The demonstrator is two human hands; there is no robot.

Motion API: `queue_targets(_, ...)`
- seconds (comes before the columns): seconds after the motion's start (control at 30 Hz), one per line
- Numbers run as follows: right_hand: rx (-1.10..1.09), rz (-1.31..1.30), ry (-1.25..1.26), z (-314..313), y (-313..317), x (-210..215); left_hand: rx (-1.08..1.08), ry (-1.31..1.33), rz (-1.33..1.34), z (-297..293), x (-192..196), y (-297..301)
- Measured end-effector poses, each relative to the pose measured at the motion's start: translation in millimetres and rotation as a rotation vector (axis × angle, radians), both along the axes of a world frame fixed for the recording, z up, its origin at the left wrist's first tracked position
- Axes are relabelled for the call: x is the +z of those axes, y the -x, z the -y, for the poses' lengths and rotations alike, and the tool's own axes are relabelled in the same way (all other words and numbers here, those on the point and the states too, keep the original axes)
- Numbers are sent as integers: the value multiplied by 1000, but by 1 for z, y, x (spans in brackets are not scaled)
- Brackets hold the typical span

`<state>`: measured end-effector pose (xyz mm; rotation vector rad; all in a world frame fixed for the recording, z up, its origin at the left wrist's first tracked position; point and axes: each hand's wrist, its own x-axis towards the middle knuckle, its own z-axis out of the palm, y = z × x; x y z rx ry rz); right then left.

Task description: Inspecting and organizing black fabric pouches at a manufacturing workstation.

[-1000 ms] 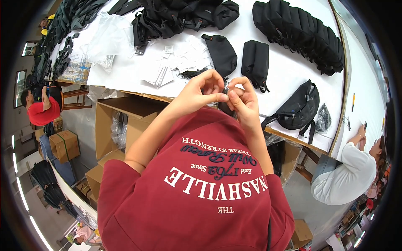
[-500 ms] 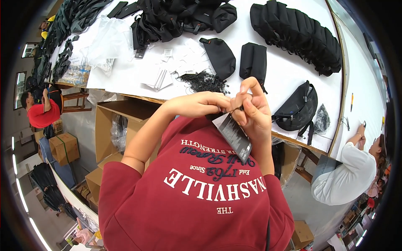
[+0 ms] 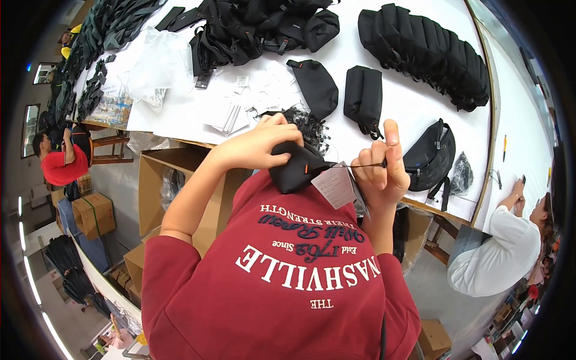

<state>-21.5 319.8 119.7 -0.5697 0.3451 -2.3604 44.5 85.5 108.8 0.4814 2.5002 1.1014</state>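
My left hand (image 3: 270, 144) is closed round a small black fabric pouch (image 3: 291, 171) with a little orange tab, held in front of my chest near the table's edge. From the pouch's right end a thin black cord (image 3: 363, 166) runs taut to my right hand (image 3: 381, 165), whose fingers are curled on it with the index finger raised. A hang tag (image 3: 335, 187), pale printed side showing, dangles from the cord between both hands. Just beyond my left hand lies a tangle of black tag cords (image 3: 306, 126) on the white table (image 3: 414, 114).
Black pouches (image 3: 315, 87) lie ahead, with a heap of black bags (image 3: 258, 30) behind and a packed row (image 3: 426, 57) at far right. White tags (image 3: 231, 117) sit left; a black waist bag (image 3: 431, 156) right. Cardboard boxes (image 3: 153, 192) stand below. A person in white (image 3: 498, 252) works at right.
My hands have drawn apart, stretching the cord between them. The black pouch now shows in my left hand, and the tag has turned from its dark side to its pale side.
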Motion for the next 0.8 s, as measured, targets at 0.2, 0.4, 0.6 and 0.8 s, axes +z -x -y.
queue_targets(0.2, 29, 52, 30, 0, 1, -9, 108, 68, 53, 24, -6, -8)
queue_targets(0.4, -1, 180, 81, -1, 0, -15, 208, -213, 175, 40, -12, -18)
queue_targets(0.6, -6, 177, 63, 1, -3, -18, 265, -213, 251, 50, 3, -24)
queue_targets(0.8, 15, 194, 117, 5, -3, -19, 264, -109, 222, 53, 8, -20)
